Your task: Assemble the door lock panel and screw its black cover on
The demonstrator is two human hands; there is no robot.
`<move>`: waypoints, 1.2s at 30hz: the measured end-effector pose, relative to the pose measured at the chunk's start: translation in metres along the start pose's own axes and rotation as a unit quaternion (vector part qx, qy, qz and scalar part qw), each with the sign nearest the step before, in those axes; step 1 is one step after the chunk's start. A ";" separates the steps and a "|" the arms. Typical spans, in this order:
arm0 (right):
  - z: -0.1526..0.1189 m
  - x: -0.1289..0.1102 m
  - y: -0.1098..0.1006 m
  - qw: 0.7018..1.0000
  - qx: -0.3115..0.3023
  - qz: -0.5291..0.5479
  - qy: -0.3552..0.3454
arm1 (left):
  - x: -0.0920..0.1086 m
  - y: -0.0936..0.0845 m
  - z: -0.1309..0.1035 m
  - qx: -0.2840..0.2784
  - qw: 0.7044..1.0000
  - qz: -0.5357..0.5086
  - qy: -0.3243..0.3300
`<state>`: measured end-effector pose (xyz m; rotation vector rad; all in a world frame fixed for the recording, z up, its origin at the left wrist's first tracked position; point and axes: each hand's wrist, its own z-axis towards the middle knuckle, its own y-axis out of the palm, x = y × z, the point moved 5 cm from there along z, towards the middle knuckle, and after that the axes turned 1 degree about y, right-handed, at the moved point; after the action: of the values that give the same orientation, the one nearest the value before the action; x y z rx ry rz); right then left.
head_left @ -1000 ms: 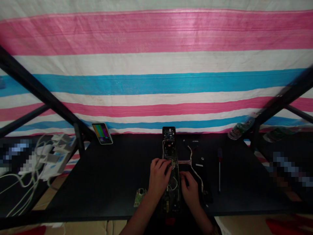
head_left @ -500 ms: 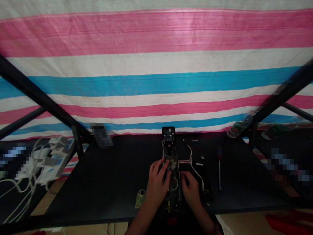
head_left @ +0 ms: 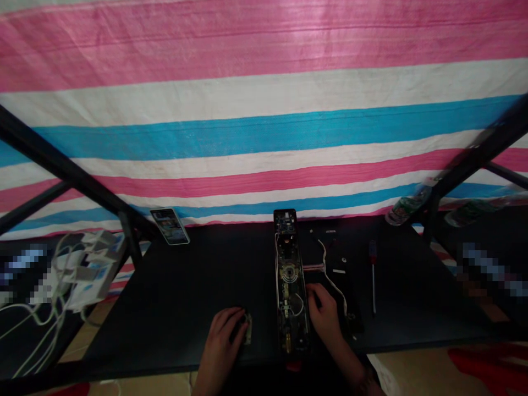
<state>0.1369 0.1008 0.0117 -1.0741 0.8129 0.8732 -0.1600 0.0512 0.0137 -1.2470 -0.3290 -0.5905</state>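
Note:
A long black device housing [head_left: 291,280], opened to show its circuit board, a round part and wires, lies lengthwise on the dark table [head_left: 198,275]. At its right edge is my right hand [head_left: 324,311], fingers curled against the side. My left hand [head_left: 225,335] is at the small greenish circuit board [head_left: 248,329] left of the housing, with fingertips bent around the board's left edge. A flat pinkish cable [head_left: 314,268] runs from the housing to the right, where a white wire [head_left: 332,281] lies.
A screwdriver [head_left: 373,264] lies to the right. Small white pieces [head_left: 339,271] are scattered beside the housing. A phone [head_left: 170,226] leans at the back left, a plastic bottle [head_left: 402,210] at the back right. White cables and adapters [head_left: 93,269] crowd the far left.
My left hand has left the round part of the housing and moved left and down to the small board. My right hand stays at the housing's right edge. The view has shifted slightly.

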 end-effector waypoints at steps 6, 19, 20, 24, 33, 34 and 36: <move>0.001 -0.003 -0.001 1.000 0.008 -0.002 0.002 | 0.020 -0.003 0.024 0.042 0.998 -0.030 0.024; 0.002 -0.004 -0.001 1.000 0.005 0.006 -0.008 | 0.125 0.042 0.135 0.037 0.988 -0.080 0.128; 0.001 -0.004 -0.002 1.000 0.006 0.005 -0.010 | 0.124 0.046 0.135 0.040 0.988 -0.081 0.124; 0.001 -0.002 -0.001 1.000 0.003 0.001 -0.010 | 0.120 0.051 0.129 0.043 0.988 -0.092 0.117; 0.000 0.001 0.001 1.000 -0.005 0.009 -0.008 | 0.122 0.050 0.116 0.056 0.987 -0.086 0.126; 0.000 0.002 0.002 1.000 -0.008 0.006 -0.008 | 0.121 0.049 0.116 0.056 0.986 -0.087 0.129; 0.000 0.002 0.002 1.000 -0.011 0.000 -0.006 | 0.121 0.048 0.116 0.057 0.985 -0.092 0.134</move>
<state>0.1360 0.1012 0.0095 -1.0879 0.7942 0.8897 -0.0249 0.1422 0.0753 -1.0188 -0.2487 -0.8779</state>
